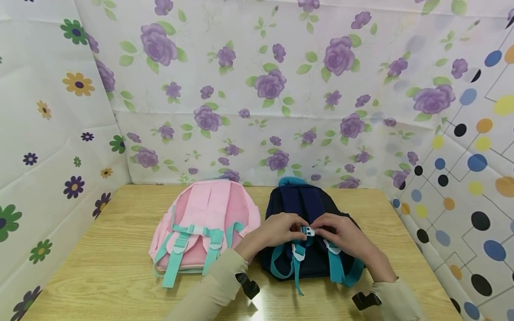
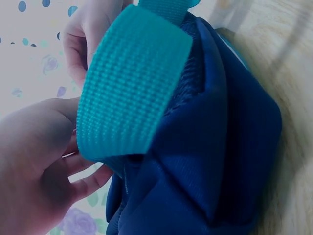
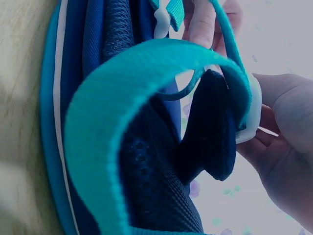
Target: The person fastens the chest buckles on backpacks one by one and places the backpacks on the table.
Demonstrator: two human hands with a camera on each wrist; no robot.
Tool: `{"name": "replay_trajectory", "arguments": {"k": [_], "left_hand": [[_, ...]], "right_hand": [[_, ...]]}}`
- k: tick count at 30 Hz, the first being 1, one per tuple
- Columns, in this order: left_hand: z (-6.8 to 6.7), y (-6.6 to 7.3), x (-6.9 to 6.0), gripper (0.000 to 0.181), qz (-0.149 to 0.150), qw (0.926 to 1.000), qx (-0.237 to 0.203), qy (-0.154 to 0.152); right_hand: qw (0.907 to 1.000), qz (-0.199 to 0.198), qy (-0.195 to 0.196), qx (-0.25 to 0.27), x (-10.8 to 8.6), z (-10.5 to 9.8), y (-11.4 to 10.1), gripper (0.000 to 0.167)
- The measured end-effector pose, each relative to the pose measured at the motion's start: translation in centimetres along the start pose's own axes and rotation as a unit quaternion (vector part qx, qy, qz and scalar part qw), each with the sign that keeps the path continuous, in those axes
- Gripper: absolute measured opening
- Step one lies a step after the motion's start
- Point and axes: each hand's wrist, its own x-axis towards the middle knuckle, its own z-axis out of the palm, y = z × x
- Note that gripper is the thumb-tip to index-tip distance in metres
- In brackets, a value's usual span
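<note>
A navy backpack (image 1: 277,200) lies on the table with its shoulder straps facing up. In the head view my left hand (image 1: 281,228) and right hand (image 1: 341,232) meet over it, pinching the white buckle (image 1: 308,231) of its chest strap from either side. Whether the buckle's two halves are locked is too small to tell. Teal webbing (image 2: 132,88) loops in front of the left hand in the left wrist view, hiding its fingertips. In the right wrist view a teal strap (image 3: 93,127) arches beside the right hand, near a white plastic adjuster (image 3: 252,110).
To the left lies a pink backpack (image 1: 201,196) with teal straps, its chest strap (image 1: 196,230) joined across the front. Both bags rest on a wooden table (image 1: 100,263). Patterned sheets (image 1: 241,89) rise behind and at both sides. Teal strap ends hang toward the front edge.
</note>
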Motion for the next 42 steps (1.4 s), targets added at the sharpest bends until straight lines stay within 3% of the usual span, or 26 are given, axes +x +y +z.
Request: {"name": "replay_trajectory", "arguments": {"k": [4,9,18,29,42], "left_hand": [[0.2,0.0,0.1,0.036,-0.009,0.9999,0.002,0.01],[0.6,-0.2,0.1,0.035,-0.016,0.9996,-0.013,0.021],[0.9,-0.1,0.2,0.034,-0.017,0.9992,-0.016,0.033],[2.2,0.1,0.7,0.034,-0.015,0.9987,-0.003,0.049],[1.5,0.0,0.0,0.04,-0.001,0.9982,-0.027,0.054]], "right_hand": [[0.9999,0.016,-0.003,-0.004,0.0,0.1,-0.1,0.019],[0.9991,0.041,-0.012,0.005,-0.2,0.0,-0.1,0.031],[0.9991,0.041,0.013,0.002,-0.2,0.0,-0.2,0.031],[0.9984,0.051,0.026,0.002,-0.4,0.8,0.0,0.03],[0.999,0.039,0.019,0.009,-1.1,0.8,0.8,0.027]]}}
